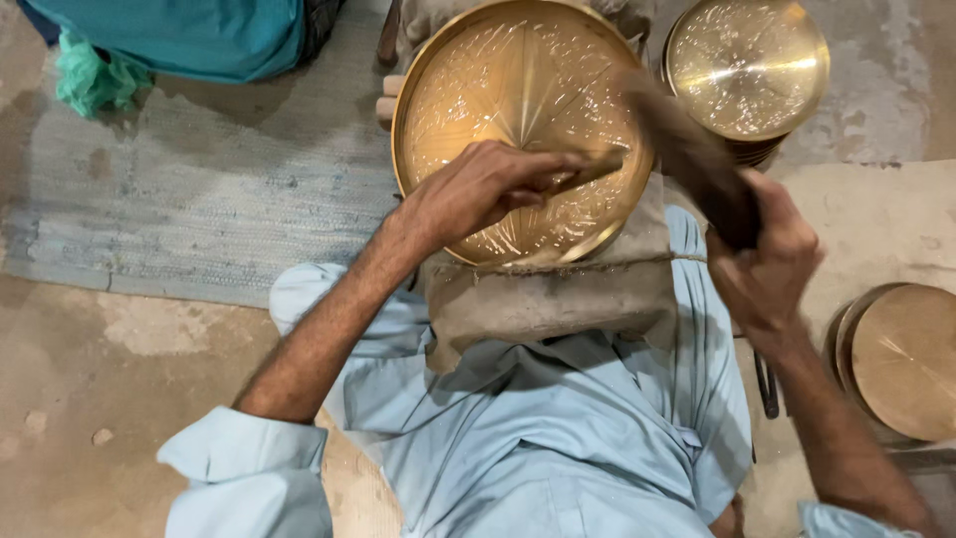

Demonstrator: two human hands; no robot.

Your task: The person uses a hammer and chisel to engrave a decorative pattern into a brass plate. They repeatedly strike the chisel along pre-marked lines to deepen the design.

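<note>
Brass plate (518, 100), round and patterned, leans on a grey cloth pad (558, 294) over the person's lap. The left hand (478, 189) pinches a thin punch (588, 171) against the plate's lower half. The right hand (767, 254), at three o'clock, grips a dark hammer (687, 159). Stacked plates (747, 65) stand at one o'clock.
</note>
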